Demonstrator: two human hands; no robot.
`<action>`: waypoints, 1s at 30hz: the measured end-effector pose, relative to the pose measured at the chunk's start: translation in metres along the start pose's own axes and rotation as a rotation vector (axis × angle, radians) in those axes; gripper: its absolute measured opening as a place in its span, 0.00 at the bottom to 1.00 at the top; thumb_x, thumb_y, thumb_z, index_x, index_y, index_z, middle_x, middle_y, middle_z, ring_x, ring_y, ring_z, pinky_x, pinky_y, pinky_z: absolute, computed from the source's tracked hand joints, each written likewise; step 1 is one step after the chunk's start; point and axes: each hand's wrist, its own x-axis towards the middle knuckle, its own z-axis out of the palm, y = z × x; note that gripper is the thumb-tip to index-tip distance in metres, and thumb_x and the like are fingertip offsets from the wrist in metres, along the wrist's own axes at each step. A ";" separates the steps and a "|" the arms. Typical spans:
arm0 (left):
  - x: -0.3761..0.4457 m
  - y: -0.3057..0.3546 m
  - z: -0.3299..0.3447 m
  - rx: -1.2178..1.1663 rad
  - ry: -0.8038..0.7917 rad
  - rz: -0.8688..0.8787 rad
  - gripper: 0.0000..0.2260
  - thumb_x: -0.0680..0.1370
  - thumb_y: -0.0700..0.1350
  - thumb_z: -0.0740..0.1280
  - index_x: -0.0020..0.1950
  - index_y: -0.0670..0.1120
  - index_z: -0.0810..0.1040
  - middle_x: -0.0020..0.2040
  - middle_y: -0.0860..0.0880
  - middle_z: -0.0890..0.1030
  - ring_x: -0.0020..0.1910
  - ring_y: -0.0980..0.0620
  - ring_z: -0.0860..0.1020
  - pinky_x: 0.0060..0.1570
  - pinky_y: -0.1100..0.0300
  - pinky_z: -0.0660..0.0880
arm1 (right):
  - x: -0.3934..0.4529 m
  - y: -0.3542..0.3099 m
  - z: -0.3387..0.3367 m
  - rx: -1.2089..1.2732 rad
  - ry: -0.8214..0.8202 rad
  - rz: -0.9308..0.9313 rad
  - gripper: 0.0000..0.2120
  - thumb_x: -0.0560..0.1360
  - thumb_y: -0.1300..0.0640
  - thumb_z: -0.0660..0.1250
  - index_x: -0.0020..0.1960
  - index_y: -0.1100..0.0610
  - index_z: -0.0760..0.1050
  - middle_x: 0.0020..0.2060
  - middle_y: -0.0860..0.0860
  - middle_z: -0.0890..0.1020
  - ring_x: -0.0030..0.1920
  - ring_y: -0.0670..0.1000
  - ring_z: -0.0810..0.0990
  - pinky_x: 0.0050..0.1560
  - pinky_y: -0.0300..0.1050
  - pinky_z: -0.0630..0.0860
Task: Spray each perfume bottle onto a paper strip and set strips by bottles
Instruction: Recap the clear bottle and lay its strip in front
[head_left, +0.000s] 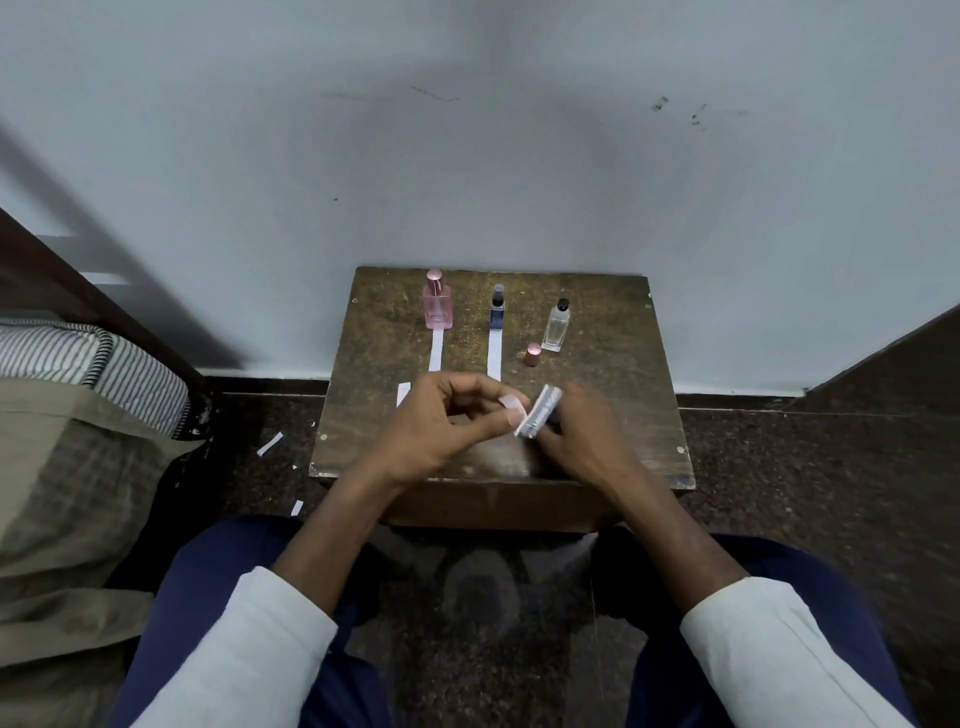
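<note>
On a small wooden table (613, 415) stand three perfume bottles in a row: a pink one (436, 307), a dark blue one (497, 310) and a clear one with a black cap (557, 326). A white paper strip (435, 352) lies in front of the pink bottle and another (494, 359) in front of the blue one. A loose pink cap (532, 354) sits near the clear bottle. A short strip (403, 393) lies by my left hand. My right hand (582, 431) grips a small, blurred white and grey printed object (537, 410). The fingertips of my left hand (447, 421) pinch its left edge.
Two paper scraps (270, 444) (296, 507) lie on the dark floor left of the table. A bed with striped cloth (104, 364) is at the left, a dark furniture edge (883, 358) at the right, and a pale wall right behind the table. My knees flank the table's front.
</note>
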 end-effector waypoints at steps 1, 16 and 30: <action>-0.002 0.005 -0.001 -0.180 -0.074 0.015 0.06 0.74 0.49 0.82 0.49 0.51 0.89 0.41 0.53 0.87 0.33 0.60 0.77 0.36 0.67 0.72 | 0.000 -0.001 -0.001 -0.002 0.000 0.001 0.06 0.81 0.52 0.71 0.54 0.54 0.82 0.47 0.48 0.75 0.48 0.48 0.74 0.48 0.44 0.67; 0.001 0.002 -0.002 0.430 0.175 0.144 0.02 0.81 0.43 0.76 0.52 0.47 0.85 0.44 0.61 0.86 0.40 0.58 0.83 0.42 0.68 0.78 | 0.007 0.007 0.006 0.070 0.021 0.010 0.08 0.82 0.53 0.68 0.50 0.54 0.85 0.38 0.47 0.83 0.38 0.45 0.80 0.39 0.42 0.69; 0.004 -0.006 -0.008 0.579 0.262 0.122 0.03 0.78 0.50 0.79 0.51 0.56 0.88 0.45 0.62 0.87 0.34 0.52 0.81 0.37 0.59 0.79 | -0.003 -0.018 -0.009 0.784 -0.161 -0.077 0.15 0.83 0.45 0.69 0.49 0.55 0.85 0.42 0.64 0.82 0.38 0.58 0.77 0.42 0.52 0.71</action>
